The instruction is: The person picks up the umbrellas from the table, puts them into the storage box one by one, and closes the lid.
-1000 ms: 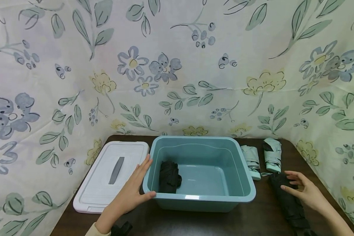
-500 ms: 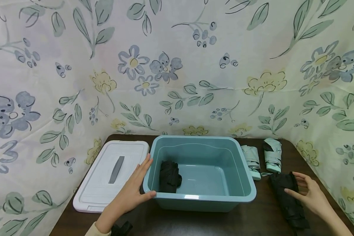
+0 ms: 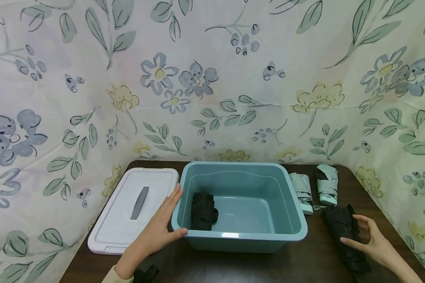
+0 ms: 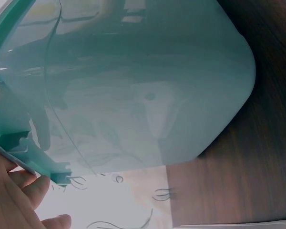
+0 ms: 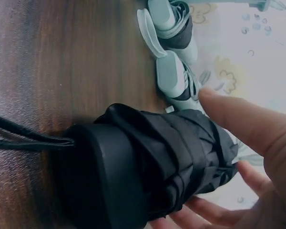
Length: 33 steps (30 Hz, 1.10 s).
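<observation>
A light blue-green plastic storage bin [image 3: 233, 236] stands in the middle of the table, with a folded black umbrella [image 3: 202, 212] inside at its left end. My left hand [image 3: 159, 226] rests on the bin's left rim, fingers extended along it and thumb at the front corner. Over on the right, a second folded black umbrella [image 3: 343, 232] lies on the table. My right hand [image 3: 375, 239] holds that umbrella around its middle, thumb across the top and fingers along the far right side. The right wrist view shows its handle end [image 5: 100, 176] and wrist strap [image 5: 28, 138]; the fingertips are partly hidden behind the fabric.
Two folded mint-green umbrellas lie right of the bin, one against its side [image 3: 302, 192] and one farther right [image 3: 327, 184]. A white lid [image 3: 117, 232] with a grey handle lies on the left. Floral cloth [image 3: 233, 78] hangs around the dark wooden table [image 3: 233, 269].
My right hand has moved slightly right and toward me, its fingers sliding from the umbrella's top to its right side. The umbrella has turned a little. The left hand has stayed on the rim.
</observation>
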Available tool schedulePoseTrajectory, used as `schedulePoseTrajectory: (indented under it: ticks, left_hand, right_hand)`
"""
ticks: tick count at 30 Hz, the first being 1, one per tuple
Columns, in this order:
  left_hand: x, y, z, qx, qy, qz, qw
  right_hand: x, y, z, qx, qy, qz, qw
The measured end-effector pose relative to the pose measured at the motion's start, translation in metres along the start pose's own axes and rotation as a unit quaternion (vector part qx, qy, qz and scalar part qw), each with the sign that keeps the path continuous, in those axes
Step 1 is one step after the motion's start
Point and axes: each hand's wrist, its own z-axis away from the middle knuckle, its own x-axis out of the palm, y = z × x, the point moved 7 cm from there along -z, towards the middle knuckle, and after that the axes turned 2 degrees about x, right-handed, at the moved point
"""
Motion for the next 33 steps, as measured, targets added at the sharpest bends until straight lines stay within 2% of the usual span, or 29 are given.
schedulePoseTrajectory:
  ticks: [4,10,20,25,33]
  left_hand:
    - [0.0,0.001,0.0,0.0,-0.001,0.0,1.0]
    - [0.0,0.0,0.0,-0.005,-0.001,0.0,1.0]
    - [0.0,0.001,-0.001,0.015,0.005,0.003,0.9999]
    - [0.0,0.001,0.0,0.012,0.006,0.008,0.9999]
    - [0.0,0.002,0.0,0.023,0.009,0.006,0.9997]
  right_hand:
    - [0.005,0.003,0.0,-0.01,-0.017,-0.008,1.0]
    - [0.01,0.012,-0.001,0.008,-0.041,0.002,0.999]
    - [0.014,0.026,-0.003,0.066,-0.092,-0.006,0.994]
    - [0.013,0.029,-0.006,0.089,-0.088,0.007,0.992]
    - [0.012,0.031,-0.004,0.117,-0.068,-0.008,0.991]
